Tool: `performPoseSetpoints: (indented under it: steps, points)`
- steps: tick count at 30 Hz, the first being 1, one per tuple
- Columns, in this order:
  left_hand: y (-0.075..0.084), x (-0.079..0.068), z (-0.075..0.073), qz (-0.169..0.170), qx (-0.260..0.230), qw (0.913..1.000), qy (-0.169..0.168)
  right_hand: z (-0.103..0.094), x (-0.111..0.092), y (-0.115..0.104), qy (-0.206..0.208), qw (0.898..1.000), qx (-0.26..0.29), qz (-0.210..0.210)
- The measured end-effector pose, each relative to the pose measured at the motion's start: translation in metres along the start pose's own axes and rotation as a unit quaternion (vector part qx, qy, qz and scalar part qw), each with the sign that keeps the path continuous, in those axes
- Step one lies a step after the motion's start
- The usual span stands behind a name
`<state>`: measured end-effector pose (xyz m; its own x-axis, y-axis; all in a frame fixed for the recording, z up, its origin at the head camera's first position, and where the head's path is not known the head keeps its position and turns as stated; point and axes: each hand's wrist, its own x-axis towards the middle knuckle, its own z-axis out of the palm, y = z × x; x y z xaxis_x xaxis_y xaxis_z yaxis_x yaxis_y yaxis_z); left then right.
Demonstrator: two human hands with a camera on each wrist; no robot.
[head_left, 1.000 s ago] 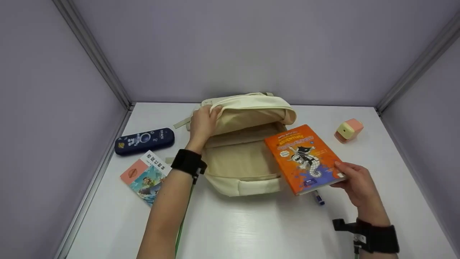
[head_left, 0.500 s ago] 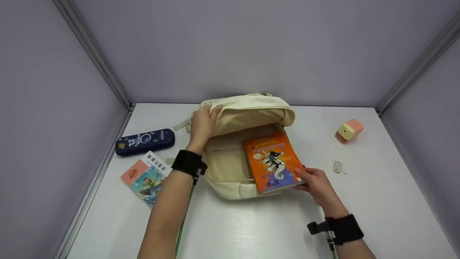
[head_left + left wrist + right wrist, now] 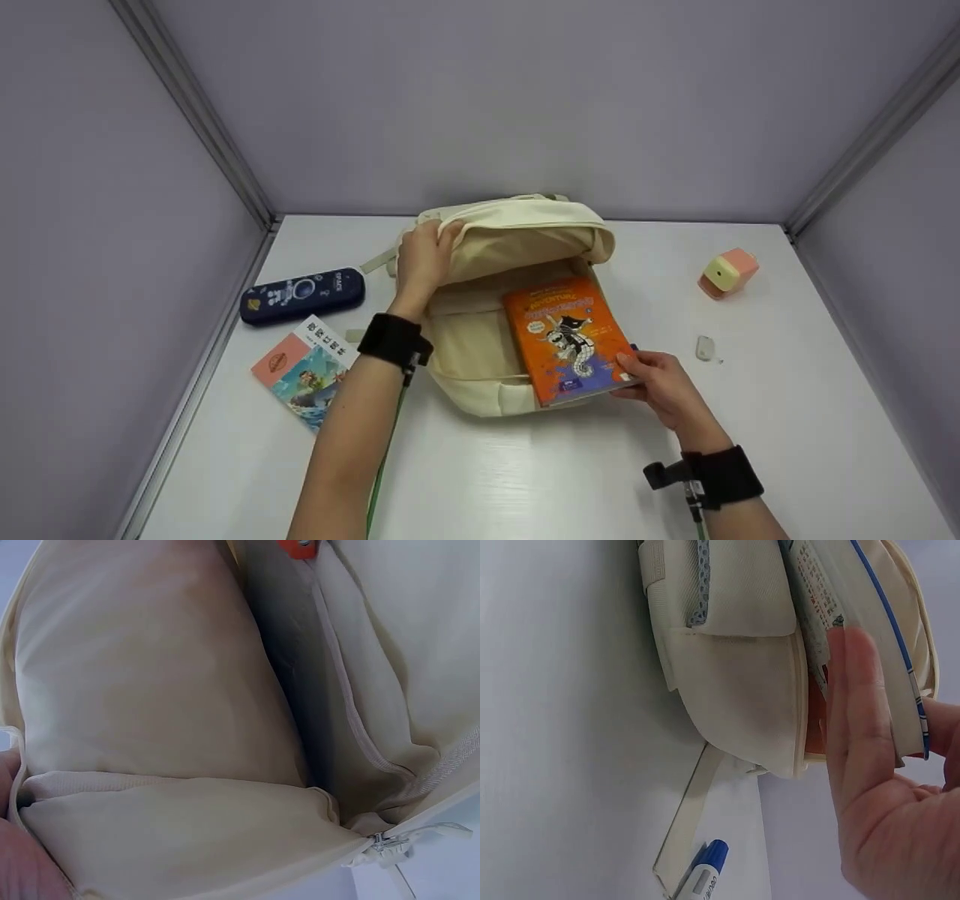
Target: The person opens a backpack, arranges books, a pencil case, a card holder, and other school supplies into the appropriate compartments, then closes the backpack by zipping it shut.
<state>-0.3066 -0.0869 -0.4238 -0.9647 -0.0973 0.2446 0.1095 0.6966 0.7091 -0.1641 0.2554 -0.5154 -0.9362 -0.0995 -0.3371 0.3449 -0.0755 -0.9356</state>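
A cream backpack lies unzipped on the white table, its mouth gaping towards me. My left hand pinches the edge of the raised flap; in the left wrist view the bag's inner lining and a side zipper pull show. An orange book with a dragon on its cover lies tilted over the right part of the opening. Its lower right corner is held by my right hand, thumb on the cover and fingers underneath. From the right wrist, the book's page edges show beside the bag.
To the left lie a dark blue pencil case and a thin picture-covered book, partly behind my left forearm. A pink and yellow pencil sharpener and an eraser are at right. A blue-capped marker lies near the bag.
The orange book has moved left with my right hand, from beside the backpack to over its opening. In the last half second it barely shifts. My left hand stays on the flap.
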Motion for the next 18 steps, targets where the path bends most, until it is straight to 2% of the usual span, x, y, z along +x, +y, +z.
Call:
performPoseSetpoints:
  steps: [10,15,18]
  points:
    - [-0.003,-0.001,0.0,-0.003,0.003,1.0,-0.001,0.021,0.021,0.002,-0.018,1.0,0.019,-0.006]
    - [-0.003,-0.002,0.002,-0.01,0.0,0.9999,-0.004,0.031,0.03,0.004,-0.007,0.999,0.043,0.002]
    - [-0.003,-0.004,0.002,-0.011,-0.001,0.9999,-0.001,0.036,0.033,0.003,0.002,1.0,0.022,-0.002]
